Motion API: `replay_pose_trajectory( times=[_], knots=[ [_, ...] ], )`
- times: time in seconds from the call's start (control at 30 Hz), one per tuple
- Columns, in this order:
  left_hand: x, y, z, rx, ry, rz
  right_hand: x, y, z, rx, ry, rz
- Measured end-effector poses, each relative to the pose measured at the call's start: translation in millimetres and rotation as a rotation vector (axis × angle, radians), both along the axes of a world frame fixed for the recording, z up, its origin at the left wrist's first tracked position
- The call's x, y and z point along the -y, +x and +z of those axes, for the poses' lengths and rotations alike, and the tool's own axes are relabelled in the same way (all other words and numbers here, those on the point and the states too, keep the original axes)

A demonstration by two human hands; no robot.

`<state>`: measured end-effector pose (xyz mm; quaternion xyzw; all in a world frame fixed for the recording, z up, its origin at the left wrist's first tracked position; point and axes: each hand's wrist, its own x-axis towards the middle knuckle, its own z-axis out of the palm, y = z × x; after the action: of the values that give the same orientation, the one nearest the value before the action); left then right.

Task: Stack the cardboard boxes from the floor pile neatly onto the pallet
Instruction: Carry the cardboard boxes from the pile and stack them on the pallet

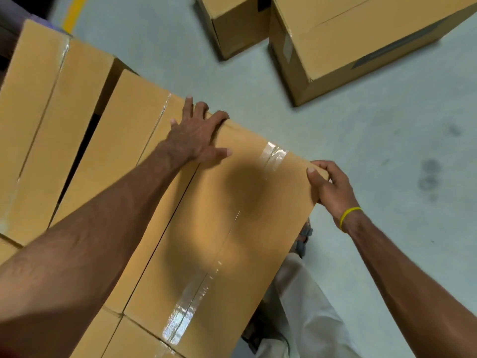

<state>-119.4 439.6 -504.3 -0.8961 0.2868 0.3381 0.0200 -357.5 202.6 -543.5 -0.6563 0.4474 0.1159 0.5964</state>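
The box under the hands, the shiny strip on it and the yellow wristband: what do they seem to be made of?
The box: brown cardboard, matte, with a flap seam. The strip: likely clear plastic tape, glossy, glinting, cardboard showing through. The wristband: perhaps rubber or silicone, thin and smooth; uncertain.
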Motion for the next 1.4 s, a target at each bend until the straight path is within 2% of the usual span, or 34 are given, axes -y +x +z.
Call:
replay_pose_trajectory(
  times=[0.33,0.57,0.73,0.87,0.97,1.07,1.27,1.4],
  knots=[
    [4.6,-1.7,3.3,-0.006,0.036,0.039,3.6,1.1,-0.5,-0.025,0.015,-0.034],
    [10.8,-0.7,3.7,-0.006,0.059,0.066,9.9,7.4,8.4,-0.046,0.004,0.029],
    [18.6,-2.1,9.3,-0.016,0.079,0.123,15.3,18.1,21.3,-0.112,-0.044,0.162],
    [24.8,-21.4,22.8,0.03,-0.035,0.358,15.4,33.6,35.1,-0.169,-0.163,0.382],
    [25.7,-52.6,44.8,0.068,-0.151,0.564,5.3,56.2,60.5,-0.153,-0.14,0.466],
    [14.5,-101.1,62.4,0.032,-0.268,0.688,-7.7,75.4,86.2,-0.117,-0.141,0.584],
    [-35.5,-226.9,113.9,-0.086,-0.284,1.043,-51.0,94.9,152.7,0.036,-0.119,0.764],
    [-97.0,-281.8,133.6,0.017,-0.32,1.286,-80.8,123.5,180.4,0.049,-0.146,0.863]
  ],
)
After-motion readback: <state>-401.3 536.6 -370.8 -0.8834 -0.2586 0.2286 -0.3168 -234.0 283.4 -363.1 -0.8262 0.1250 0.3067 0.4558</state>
